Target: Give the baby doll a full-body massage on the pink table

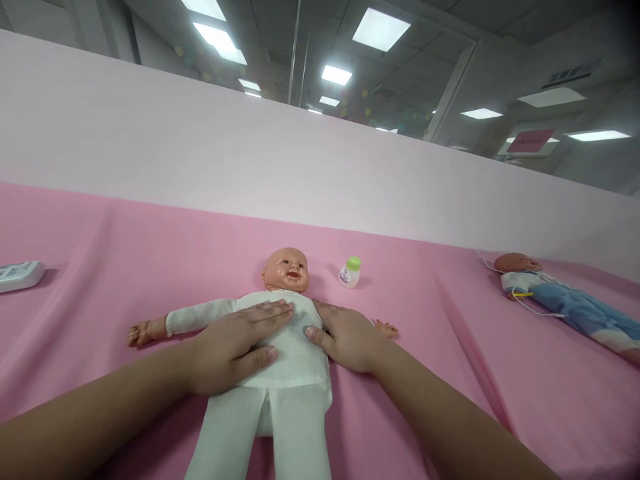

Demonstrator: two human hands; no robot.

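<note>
A baby doll [293,363] in a white top and trousers lies on its back, head toward the far wall, arms spread. My left hand [237,343] rests on the left side of its chest, fingers stretched out and lying flat on the cloth. On the other side of the chest lies my right hand [350,335], also open, its thumb toward the middle and its other fingers over the doll's shoulder and upper arm. Just beyond the doll's head, to the right, stands a small clear bottle [349,275] with a green cap.
Pink cloth [165,230] with folds covers the surface. At the far left edge lies a white device [21,275], partly out of view. A second doll [565,300] in blue and white lies at the right with a white cord. A pale wall [260,160] runs behind.
</note>
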